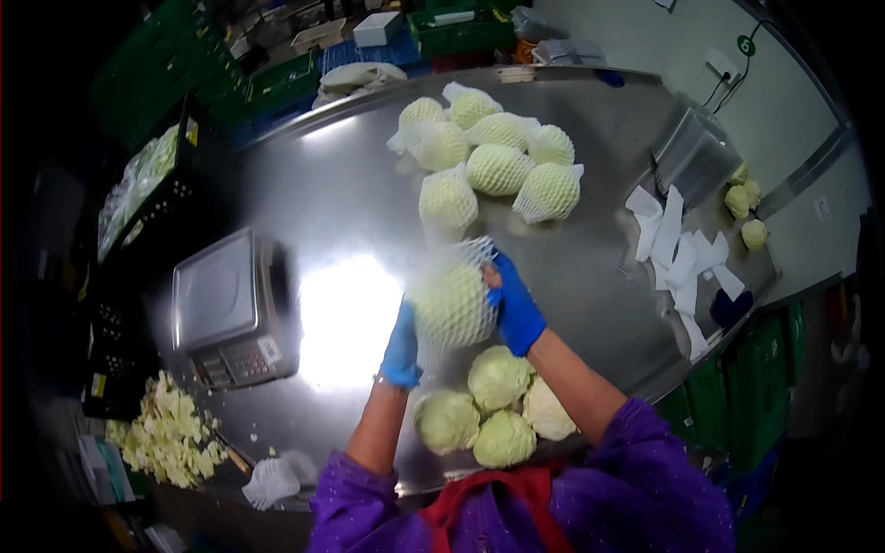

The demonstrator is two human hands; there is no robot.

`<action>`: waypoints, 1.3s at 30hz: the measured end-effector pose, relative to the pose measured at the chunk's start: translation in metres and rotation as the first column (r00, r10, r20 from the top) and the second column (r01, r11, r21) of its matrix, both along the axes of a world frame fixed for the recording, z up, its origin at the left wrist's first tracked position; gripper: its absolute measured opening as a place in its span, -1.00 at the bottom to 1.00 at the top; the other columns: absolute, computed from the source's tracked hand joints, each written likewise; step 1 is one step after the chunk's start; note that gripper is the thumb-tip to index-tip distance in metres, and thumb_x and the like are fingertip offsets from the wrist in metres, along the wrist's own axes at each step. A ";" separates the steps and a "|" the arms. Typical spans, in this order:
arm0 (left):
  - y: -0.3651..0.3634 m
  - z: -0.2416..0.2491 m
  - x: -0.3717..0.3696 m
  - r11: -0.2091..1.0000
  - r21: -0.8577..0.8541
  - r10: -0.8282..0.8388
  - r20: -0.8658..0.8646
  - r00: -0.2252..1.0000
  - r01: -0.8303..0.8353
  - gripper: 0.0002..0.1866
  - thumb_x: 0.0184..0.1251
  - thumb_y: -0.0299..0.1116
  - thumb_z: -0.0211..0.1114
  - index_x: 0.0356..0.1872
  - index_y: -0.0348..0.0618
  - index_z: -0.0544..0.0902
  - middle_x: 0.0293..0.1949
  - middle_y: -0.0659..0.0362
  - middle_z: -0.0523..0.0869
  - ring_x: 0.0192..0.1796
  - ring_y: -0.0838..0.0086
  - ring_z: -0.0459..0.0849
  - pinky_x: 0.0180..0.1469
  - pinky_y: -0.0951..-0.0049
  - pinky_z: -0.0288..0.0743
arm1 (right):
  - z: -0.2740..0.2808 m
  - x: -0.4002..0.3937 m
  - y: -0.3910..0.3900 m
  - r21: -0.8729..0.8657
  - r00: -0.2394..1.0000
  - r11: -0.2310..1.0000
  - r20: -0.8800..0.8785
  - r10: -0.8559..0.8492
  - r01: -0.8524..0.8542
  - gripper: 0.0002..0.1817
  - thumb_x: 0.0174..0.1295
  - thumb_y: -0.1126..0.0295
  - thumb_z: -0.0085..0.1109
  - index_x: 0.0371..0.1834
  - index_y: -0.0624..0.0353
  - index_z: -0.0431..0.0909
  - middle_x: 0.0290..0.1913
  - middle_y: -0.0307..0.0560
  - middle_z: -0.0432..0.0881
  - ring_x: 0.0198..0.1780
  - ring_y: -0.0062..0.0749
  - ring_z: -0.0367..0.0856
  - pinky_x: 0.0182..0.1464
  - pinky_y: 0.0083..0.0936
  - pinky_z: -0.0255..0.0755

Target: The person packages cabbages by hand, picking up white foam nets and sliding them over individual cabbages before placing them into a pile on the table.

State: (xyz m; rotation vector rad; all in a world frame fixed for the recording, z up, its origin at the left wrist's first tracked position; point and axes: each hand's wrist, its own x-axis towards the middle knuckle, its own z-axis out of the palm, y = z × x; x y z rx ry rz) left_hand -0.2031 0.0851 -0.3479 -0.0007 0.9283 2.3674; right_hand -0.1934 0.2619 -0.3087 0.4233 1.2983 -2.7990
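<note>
A netted cabbage [452,309] sits between the left hand [401,348], holding its side, and the right hand [518,309], gripping the net [476,247] by the far end. Likely firm and weighty (the net looks soft, stretchy), it's best cradled from both sides.

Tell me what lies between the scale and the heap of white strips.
The head view shows the left hand and right hand holding a net-wrapped vegetable between them, with bare steel tabletop on either side.
</note>
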 end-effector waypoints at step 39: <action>-0.050 -0.019 0.088 0.511 -0.860 -0.342 -0.204 0.917 -0.001 -0.36 -0.17 -0.37 0.47 0.04 -0.29 0.45 0.01 0.03 0.55 0.04 0.35 0.51 0.13 0.37 0.37 | -0.158 0.014 0.407 0.981 0.685 -0.169 -0.060 -0.726 -0.093 -0.74 0.10 0.18 0.02 -0.25 0.03 0.58 -0.25 0.10 0.58 -0.19 0.05 0.54 -0.15 -0.14 0.43</action>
